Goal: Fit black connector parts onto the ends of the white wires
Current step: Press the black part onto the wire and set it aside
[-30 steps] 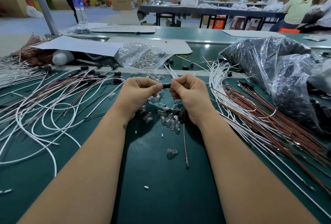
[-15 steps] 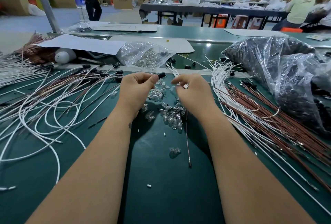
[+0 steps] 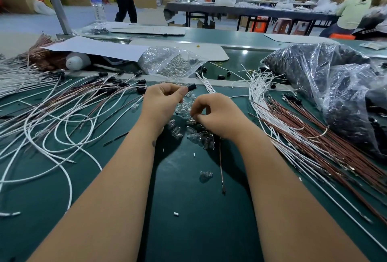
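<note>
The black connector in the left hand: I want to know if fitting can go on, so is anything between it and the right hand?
Nothing visible blocks it. The left hand pinches the black connector above the clear bulbs, where the right hand reaches.

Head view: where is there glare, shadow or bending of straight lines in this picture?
Head view: bright glare sits on the crinkled clear plastic bag of black parts and on the glossy green table. Soft shadows fall beside both forearms on the green mat. The wide lens tilts the grey metal post and makes the forearms look very large. The left hand is sharp.
</note>
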Action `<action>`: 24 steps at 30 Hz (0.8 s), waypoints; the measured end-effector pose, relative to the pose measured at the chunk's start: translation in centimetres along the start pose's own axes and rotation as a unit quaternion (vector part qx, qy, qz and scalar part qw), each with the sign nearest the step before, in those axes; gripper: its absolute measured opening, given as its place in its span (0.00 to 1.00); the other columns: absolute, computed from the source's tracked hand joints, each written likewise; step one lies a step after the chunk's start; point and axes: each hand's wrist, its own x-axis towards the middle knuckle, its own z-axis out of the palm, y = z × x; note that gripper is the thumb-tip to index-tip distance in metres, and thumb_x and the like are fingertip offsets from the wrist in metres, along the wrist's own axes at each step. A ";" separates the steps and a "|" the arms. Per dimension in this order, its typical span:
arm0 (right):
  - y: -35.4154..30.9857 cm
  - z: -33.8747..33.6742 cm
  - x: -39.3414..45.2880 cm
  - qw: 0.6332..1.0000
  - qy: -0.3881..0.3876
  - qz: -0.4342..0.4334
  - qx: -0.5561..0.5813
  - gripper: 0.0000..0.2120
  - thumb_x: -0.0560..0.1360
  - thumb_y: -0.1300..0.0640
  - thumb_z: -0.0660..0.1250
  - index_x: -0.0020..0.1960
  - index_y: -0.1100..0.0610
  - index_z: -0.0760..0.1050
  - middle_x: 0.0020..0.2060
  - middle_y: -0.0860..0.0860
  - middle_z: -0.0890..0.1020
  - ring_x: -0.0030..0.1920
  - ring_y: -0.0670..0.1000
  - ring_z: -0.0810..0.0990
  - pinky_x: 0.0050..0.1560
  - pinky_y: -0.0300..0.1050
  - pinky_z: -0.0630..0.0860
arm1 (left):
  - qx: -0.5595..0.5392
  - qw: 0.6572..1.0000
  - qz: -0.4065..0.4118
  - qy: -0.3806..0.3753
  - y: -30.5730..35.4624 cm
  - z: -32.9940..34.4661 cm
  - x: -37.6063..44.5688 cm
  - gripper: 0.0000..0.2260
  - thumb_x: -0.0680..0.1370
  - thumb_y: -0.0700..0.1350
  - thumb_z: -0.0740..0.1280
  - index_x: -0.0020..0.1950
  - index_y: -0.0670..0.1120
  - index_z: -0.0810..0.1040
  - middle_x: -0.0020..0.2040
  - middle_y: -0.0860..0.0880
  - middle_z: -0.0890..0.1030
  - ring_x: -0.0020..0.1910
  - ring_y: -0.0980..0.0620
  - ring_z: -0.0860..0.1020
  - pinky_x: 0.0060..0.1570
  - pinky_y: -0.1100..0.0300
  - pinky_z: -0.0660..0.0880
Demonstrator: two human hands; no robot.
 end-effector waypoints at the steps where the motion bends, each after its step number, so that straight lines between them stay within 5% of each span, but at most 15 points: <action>1: 0.0 0.0 0.0 1.000 0.004 -0.001 0.009 0.10 0.70 0.67 0.66 0.42 0.53 0.81 0.34 0.43 0.79 0.30 0.33 0.72 0.33 0.25 0.66 | 0.001 1.000 0.001 -0.001 0.0 0.0 0.0 0.07 0.76 0.44 0.71 0.38 0.47 0.81 0.29 0.53 0.76 0.27 0.62 0.71 0.33 0.73 0.70; 8: -0.1 0.1 0.2 0.997 -0.057 -0.011 -0.049 0.11 0.69 0.64 0.69 0.45 0.50 0.84 0.36 0.47 0.79 0.31 0.38 0.72 0.34 0.31 0.67 | -0.002 1.000 -0.008 -0.011 0.4 0.0 -0.2 0.07 0.76 0.42 0.70 0.38 0.47 0.81 0.29 0.51 0.76 0.25 0.64 0.71 0.31 0.74 0.68; 11: 0.0 0.2 0.2 0.997 0.048 0.022 0.057 0.07 0.71 0.64 0.71 0.44 0.53 0.80 0.34 0.47 0.81 0.32 0.40 0.76 0.38 0.36 0.74 | -0.012 0.999 -0.002 -0.031 0.7 -0.2 -0.5 0.06 0.76 0.41 0.70 0.39 0.44 0.81 0.30 0.50 0.76 0.21 0.63 0.69 0.27 0.74 0.65; 14: 0.4 -0.4 0.2 0.959 0.141 0.074 0.236 0.09 0.72 0.66 0.72 0.44 0.53 0.77 0.36 0.50 0.82 0.36 0.45 0.81 0.40 0.37 0.77 | -0.016 0.998 -0.004 -0.056 0.7 -0.4 -0.5 0.05 0.76 0.42 0.70 0.41 0.44 0.82 0.30 0.50 0.77 0.21 0.63 0.68 0.25 0.74 0.64; 17: 0.9 -1.0 -0.1 0.908 0.168 0.104 0.368 0.07 0.74 0.66 0.70 0.47 0.56 0.79 0.37 0.52 0.83 0.37 0.48 0.81 0.42 0.41 0.77 | -0.014 0.998 -0.006 -0.068 0.7 -0.4 -0.5 0.05 0.76 0.43 0.70 0.41 0.44 0.82 0.30 0.51 0.78 0.21 0.63 0.68 0.25 0.74 0.64; 24: 1.0 -1.5 -0.2 0.848 0.175 0.130 0.482 0.05 0.77 0.66 0.65 0.47 0.60 0.81 0.33 0.52 0.80 0.33 0.48 0.77 0.37 0.38 0.74 | -0.023 0.995 -0.001 -0.095 0.7 -0.4 -0.6 0.04 0.75 0.42 0.71 0.41 0.47 0.83 0.27 0.56 0.78 0.21 0.63 0.69 0.24 0.75 0.64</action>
